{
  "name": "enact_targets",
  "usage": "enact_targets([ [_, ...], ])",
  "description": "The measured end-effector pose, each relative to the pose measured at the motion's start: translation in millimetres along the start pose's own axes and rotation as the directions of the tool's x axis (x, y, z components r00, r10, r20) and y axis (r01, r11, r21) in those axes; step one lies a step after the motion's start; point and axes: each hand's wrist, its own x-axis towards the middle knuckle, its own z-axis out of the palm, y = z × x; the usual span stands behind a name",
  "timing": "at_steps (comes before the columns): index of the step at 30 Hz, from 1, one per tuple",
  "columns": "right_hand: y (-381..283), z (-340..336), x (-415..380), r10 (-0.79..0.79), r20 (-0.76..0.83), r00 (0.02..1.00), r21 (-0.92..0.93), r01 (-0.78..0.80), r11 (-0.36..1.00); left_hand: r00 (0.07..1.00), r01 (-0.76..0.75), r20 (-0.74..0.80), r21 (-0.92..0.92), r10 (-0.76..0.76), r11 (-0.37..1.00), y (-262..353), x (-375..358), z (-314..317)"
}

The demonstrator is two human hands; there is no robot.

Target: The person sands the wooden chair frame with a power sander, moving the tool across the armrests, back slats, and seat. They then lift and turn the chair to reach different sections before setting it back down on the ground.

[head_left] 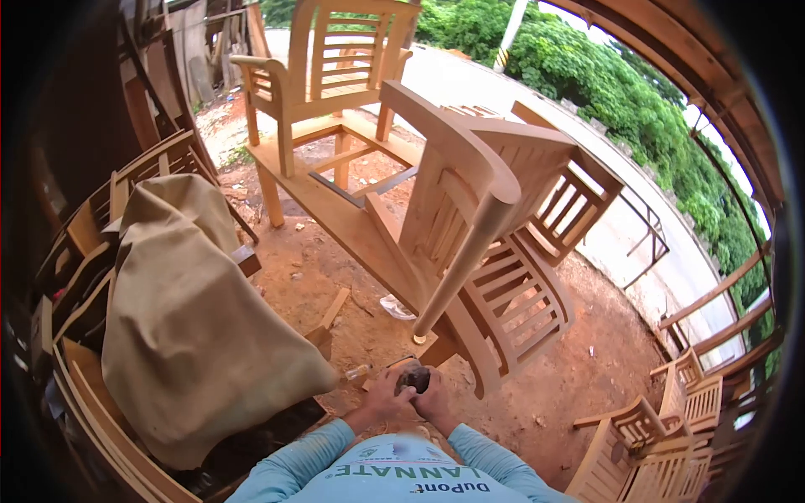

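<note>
Both hands meet low in the centre of the view, in front of the blue shirt. My left hand (385, 396) has its fingers wrapped round a small dark object (412, 381), which I cannot name. My right hand (433, 399) closes on the same object from the other side. Just beyond the hands is the lower end of a wooden workbench (440, 342), with a round wooden post end resting by it. A small clear bottle (359, 370) lies left of my left hand.
Unpainted wooden chairs (520, 293) stand and lean on the bench ahead. A brown cloth (193, 310) drapes over stacked wood at left. More slatted chairs (620, 453) are at lower right. A white plastic bag (397, 308) lies on the dirt floor.
</note>
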Motion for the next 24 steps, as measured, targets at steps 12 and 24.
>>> enact_targets([
  [12,84.1,-105.8,66.2,0.337,-0.625,0.704,0.028,-0.412,0.911,0.815,0.484,0.243,0.215,-0.526,0.848,-113.6,-87.0,-48.3],
  [24,171.0,-122.4,89.4,0.626,-0.489,0.608,0.094,-0.676,0.73,0.685,0.518,0.458,0.24,-0.567,0.821,-62.9,-102.9,-59.3],
])
